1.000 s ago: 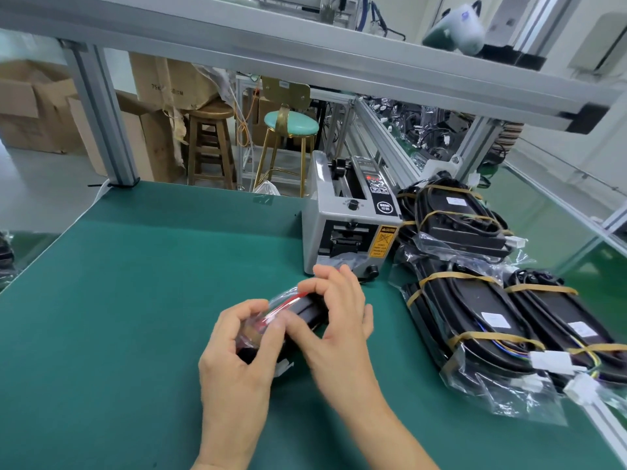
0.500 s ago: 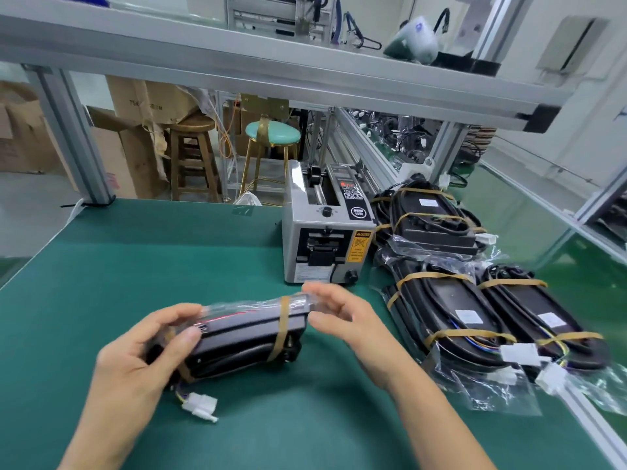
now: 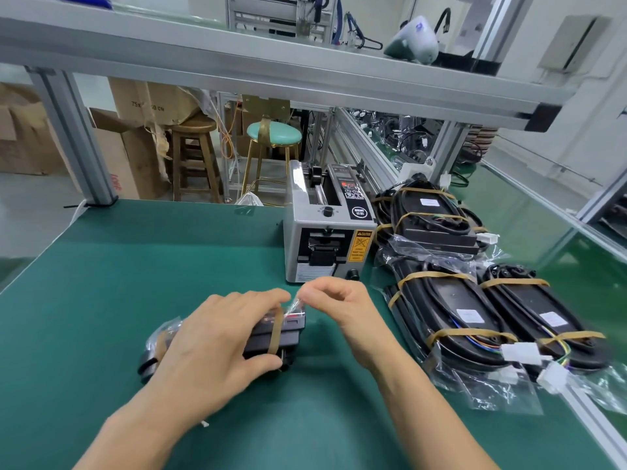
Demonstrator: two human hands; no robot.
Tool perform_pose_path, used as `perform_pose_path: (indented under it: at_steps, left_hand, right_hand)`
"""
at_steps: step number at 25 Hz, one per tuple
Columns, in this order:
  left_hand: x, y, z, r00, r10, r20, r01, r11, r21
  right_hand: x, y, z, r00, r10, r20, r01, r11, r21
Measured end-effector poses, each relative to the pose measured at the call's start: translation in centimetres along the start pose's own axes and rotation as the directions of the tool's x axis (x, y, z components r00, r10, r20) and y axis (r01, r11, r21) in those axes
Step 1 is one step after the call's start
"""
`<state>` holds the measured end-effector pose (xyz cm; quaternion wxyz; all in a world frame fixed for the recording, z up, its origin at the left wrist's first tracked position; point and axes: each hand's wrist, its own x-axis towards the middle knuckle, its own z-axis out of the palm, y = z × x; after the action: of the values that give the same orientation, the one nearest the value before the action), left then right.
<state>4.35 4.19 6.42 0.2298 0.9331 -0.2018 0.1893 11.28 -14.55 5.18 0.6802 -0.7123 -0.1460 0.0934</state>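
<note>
Under left hand (image 3: 217, 337), clear bag (image 3: 294, 305) encloses banded black unit (image 3: 271, 340).

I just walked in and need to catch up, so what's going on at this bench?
A person is packing a bagged black unit on the green mat. The left hand grips it from above, while the right hand pinches the bag flap at its far end. A tape dispenser stands just behind, and similar banded bundles lie to the right.
</note>
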Motion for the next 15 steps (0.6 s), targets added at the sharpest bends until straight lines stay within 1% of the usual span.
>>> perform_pose_path:
  at_steps: [2,4,5,6,7,8,9,10,11,12,13,15]
  left_hand:
    - [0.1,0.0,-0.2,0.999,0.022,0.034,-0.021,1.000,-0.015]
    - [0.4,-0.2,-0.2,0.994,0.051,0.094,-0.050,0.999,-0.013]
    - [0.6,-0.4,-0.3,0.992,0.034,0.118,-0.031,0.999,-0.033]
    - [0.9,-0.6,-0.5,0.990,-0.007,0.138,0.017,0.998,-0.068]
    - [1.0,-0.8,-0.6,0.988,-0.055,0.141,0.070,0.992,-0.106]
    - [1.0,-0.9,-0.7,0.988,-0.101,0.120,0.116,0.985,-0.128]
    - [1.0,-1.1,-0.8,0.985,-0.152,0.078,0.161,0.978,-0.133]
    - [1.0,-1.1,-0.8,0.978,-0.204,0.033,0.207,0.970,-0.128]
    - [1.0,-0.9,-0.7,0.969,-0.247,0.005,0.246,0.963,-0.113]
    - [1.0,-0.6,-0.5,0.961,-0.278,-0.001,0.277,0.957,-0.091]
    - [1.0,-0.3,-0.2,0.954,-0.299,0.004,0.299,0.952,-0.065]
    - [1.0,0.4,0.3,0.945,-0.327,0.007,0.327,0.944,-0.042]
  right_hand:
    - [1.2,-0.4,1.3,0.991,0.134,-0.004,-0.134,0.991,-0.016]
    - [2.2,-0.4,2.6,0.947,0.322,0.021,-0.322,0.947,-0.020]
    - [2.5,-0.1,3.0,0.924,0.378,0.047,-0.379,0.926,-0.005]
    - [2.7,0.3,3.1,0.917,0.398,0.044,-0.398,0.917,0.011]
    - [2.8,0.7,2.7,0.920,0.393,-0.008,-0.392,0.919,0.027]
    - [2.8,1.0,2.2,0.925,0.362,-0.116,-0.358,0.932,0.048]
    - [2.9,1.3,1.5,0.912,0.312,-0.265,-0.306,0.950,0.064]
    - [3.0,1.5,0.7,0.876,0.255,-0.409,-0.245,0.966,0.078]
    - [3.2,1.5,0.0,0.831,0.214,-0.514,-0.194,0.977,0.092]
    - [3.6,1.5,-0.5,0.794,0.192,-0.577,-0.159,0.981,0.108]
    - [4.0,1.2,-0.8,0.771,0.183,-0.610,-0.142,0.983,0.115]
    - [5.1,0.6,-0.9,0.745,0.172,-0.644,-0.140,0.985,0.101]
